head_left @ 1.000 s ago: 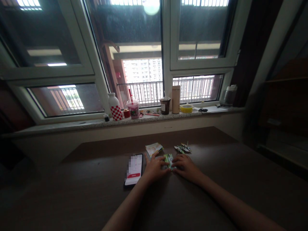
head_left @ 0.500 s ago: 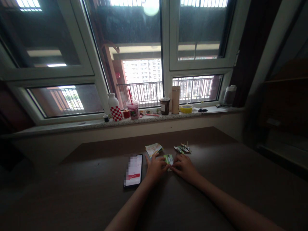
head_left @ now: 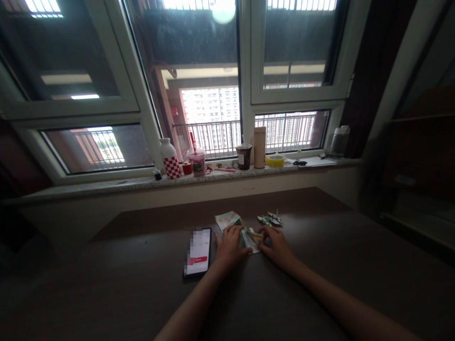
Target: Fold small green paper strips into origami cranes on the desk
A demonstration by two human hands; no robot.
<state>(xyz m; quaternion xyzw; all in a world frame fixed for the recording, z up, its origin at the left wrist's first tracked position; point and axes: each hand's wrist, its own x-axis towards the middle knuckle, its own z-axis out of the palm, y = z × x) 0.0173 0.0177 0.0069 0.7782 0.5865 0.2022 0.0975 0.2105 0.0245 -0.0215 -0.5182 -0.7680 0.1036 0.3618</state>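
Observation:
A small, partly folded printed paper [head_left: 250, 240] lies on the table between my hands, with green, white and yellowish areas showing. My left hand [head_left: 230, 247] holds its left side down, the thumb resting at the near corner. At the right edge, my right hand [head_left: 276, 248] grips a lifted flap between thumb and fingers. Just beyond my left hand is a stack of printed papers [head_left: 227, 220]. Several folded paper pieces [head_left: 270, 219] sit past my right hand. Parts of the paper are hidden under my fingers.
A phone [head_left: 197, 253] with a lit screen lies left of my left hand on the dark table [head_left: 142, 293]. Along the windowsill stand a checkered bottle [head_left: 171, 163], drink cups, a tan flask [head_left: 259, 148], a yellow tape roll [head_left: 275, 161] and scissors [head_left: 300, 163].
The paper's right flap has been lifted and opened, showing a yellowish strip and more white. My right hand has shifted slightly right, so the two hands are farther apart.

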